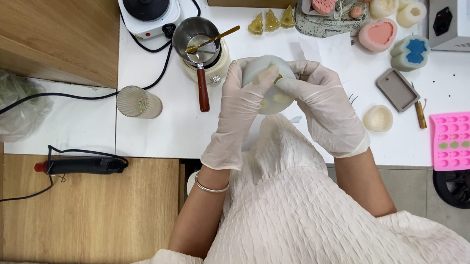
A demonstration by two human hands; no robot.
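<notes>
My left hand [242, 101] cups the pale round mould [267, 85], fingers curled shut on it | right hand [321, 101] pinches its rim, fingers closed | mould held above worktop [157, 126], right of the melting pot [198, 38].

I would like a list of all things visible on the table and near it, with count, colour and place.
round mould: one, pale translucent, held in both hands
metal pot: one, silver with a brown handle, on a small warmer behind the hands
hot plate: one, white and black, top left
ribbed glass: one, clear, left table edge
heart mould: one, pink, top right
tray mould: one, pink, right edge
heat tool: one, black, on the wooden surface
left hand: white glove, gripping the mould
right hand: white glove, fingers pressing the mould
</notes>
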